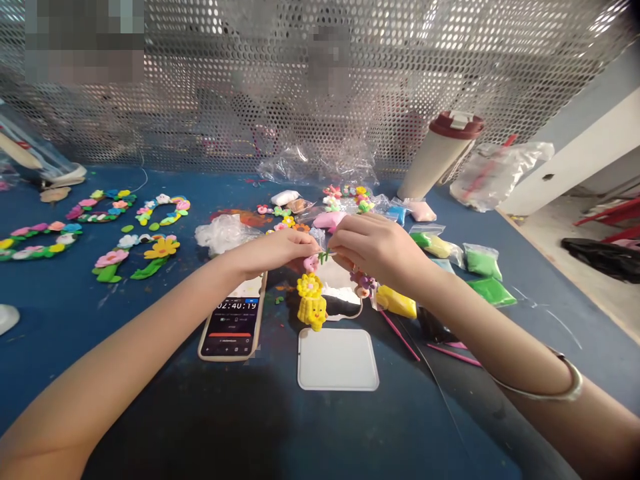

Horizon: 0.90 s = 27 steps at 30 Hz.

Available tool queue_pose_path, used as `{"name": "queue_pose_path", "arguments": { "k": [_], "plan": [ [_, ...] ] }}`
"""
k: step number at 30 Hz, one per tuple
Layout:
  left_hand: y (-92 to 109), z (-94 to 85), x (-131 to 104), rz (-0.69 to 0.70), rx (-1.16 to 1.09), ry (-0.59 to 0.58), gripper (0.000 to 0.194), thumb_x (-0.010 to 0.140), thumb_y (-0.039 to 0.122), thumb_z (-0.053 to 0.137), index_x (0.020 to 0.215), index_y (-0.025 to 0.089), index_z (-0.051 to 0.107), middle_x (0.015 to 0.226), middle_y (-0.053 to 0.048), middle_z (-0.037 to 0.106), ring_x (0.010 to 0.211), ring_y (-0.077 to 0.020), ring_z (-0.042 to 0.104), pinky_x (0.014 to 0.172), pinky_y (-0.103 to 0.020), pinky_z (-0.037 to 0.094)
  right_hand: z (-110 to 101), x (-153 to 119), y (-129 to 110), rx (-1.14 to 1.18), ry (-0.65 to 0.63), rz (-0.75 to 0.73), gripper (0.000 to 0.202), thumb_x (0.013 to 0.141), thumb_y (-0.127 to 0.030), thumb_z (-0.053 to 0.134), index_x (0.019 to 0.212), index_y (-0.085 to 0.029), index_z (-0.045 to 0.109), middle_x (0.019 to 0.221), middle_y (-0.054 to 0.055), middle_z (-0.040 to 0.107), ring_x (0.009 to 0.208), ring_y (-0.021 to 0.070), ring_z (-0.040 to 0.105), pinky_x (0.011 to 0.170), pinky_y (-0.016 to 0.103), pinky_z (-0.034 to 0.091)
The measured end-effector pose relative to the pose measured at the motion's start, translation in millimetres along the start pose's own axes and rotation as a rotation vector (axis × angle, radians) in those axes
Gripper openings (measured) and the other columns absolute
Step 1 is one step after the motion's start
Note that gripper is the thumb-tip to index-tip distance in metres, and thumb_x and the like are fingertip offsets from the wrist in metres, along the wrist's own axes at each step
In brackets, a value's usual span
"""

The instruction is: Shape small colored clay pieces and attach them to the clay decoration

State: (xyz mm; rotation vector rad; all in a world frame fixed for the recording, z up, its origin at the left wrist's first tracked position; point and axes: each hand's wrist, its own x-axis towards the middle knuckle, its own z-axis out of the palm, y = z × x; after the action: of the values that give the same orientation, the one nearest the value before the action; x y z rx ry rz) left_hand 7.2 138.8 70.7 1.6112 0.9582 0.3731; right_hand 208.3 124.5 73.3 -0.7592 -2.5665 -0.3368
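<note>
A partly decorated clay wreath hangs between my hands, with a yellow flower, a yellow chick-like figure, a pink piece and purple flowers along its thin pale ring. My left hand pinches the top of the ring between thumb and fingers. Beside it, the closed fingertips of my right hand meet at a small green clay piece on the ring; their exact grip is partly hidden. Below the wreath lies a white rectangular board. A phone showing a timer lies under my left forearm.
Several finished flower wreaths lie at the left. Bags of coloured clay and pink sticks are at the right. A tumbler and a plastic bag stand near the perforated metal screen at the back.
</note>
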Motion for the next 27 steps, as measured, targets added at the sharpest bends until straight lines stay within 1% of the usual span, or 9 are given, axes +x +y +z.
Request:
{"name": "queue_pose_path", "arguments": {
  "k": [4,6,11,17,22,27],
  "plan": [
    [1.3,1.0,-0.7,0.003,0.001,0.002,0.023,0.073,0.028,0.057,0.055,0.018,0.048,0.065,0.002,0.055,0.066,-0.0130,0.052,0.067,-0.026,0.044,1.4,-0.9,2.0,-0.040,0.022,-0.004,0.021,0.088,-0.006,0.045,0.077,-0.016,0.060,0.076,0.003,0.057,0.068,0.0144,0.044,0.063,0.028,0.036],
    [2.0,1.6,-0.8,0.002,0.004,0.005,0.023,0.073,0.028,0.057,0.054,0.018,0.047,0.065,0.002,0.054,0.066,-0.0130,0.052,0.067,-0.026,0.043,2.9,-1.2,2.2,-0.045,0.015,0.002,0.021,0.088,-0.007,0.045,0.078,-0.016,0.060,0.078,0.003,0.058,0.069,0.0146,0.046,0.064,0.028,0.036],
    [2.0,2.4,-0.3,-0.004,0.007,0.005,0.020,0.073,0.030,0.057,0.058,0.018,0.051,0.069,0.001,0.057,0.069,-0.0139,0.054,0.068,-0.026,0.044,5.8,-1.3,1.5,-0.041,-0.016,-0.008,0.029,0.089,-0.001,0.040,0.073,-0.017,0.058,0.072,0.001,0.053,0.063,0.0127,0.043,0.066,0.027,0.035],
    [-1.1,0.9,1.5,-0.012,0.000,0.031,0.015,0.072,0.030,0.057,0.063,0.017,0.055,0.072,0.001,0.057,0.071,-0.0137,0.055,0.070,-0.027,0.045,2.2,-1.2,0.0,-0.058,-0.058,-0.034,0.027,0.088,-0.002,0.044,0.071,-0.017,0.057,0.069,0.001,0.050,0.063,0.0147,0.040,0.065,0.028,0.033],
    [-2.3,0.0,1.1,-0.015,-0.005,0.029,0.019,0.074,0.032,0.059,0.063,0.017,0.057,0.069,0.001,0.057,0.069,-0.0133,0.055,0.067,-0.026,0.045,-0.2,-1.7,-2.2,-0.071,-0.090,-0.051,0.027,0.087,-0.001,0.044,0.071,-0.017,0.057,0.069,0.001,0.050,0.064,0.0158,0.038,0.065,0.028,0.032],
    [-2.5,0.4,0.7,-0.030,-0.002,0.040,0.021,0.073,0.032,0.062,0.059,0.017,0.055,0.067,0.001,0.059,0.066,-0.0127,0.054,0.063,-0.025,0.043,1.0,-2.6,-1.8,-0.084,-0.097,-0.059,0.027,0.089,-0.003,0.044,0.070,-0.017,0.058,0.069,0.002,0.050,0.064,0.0161,0.037,0.064,0.029,0.030]
  ]
}}
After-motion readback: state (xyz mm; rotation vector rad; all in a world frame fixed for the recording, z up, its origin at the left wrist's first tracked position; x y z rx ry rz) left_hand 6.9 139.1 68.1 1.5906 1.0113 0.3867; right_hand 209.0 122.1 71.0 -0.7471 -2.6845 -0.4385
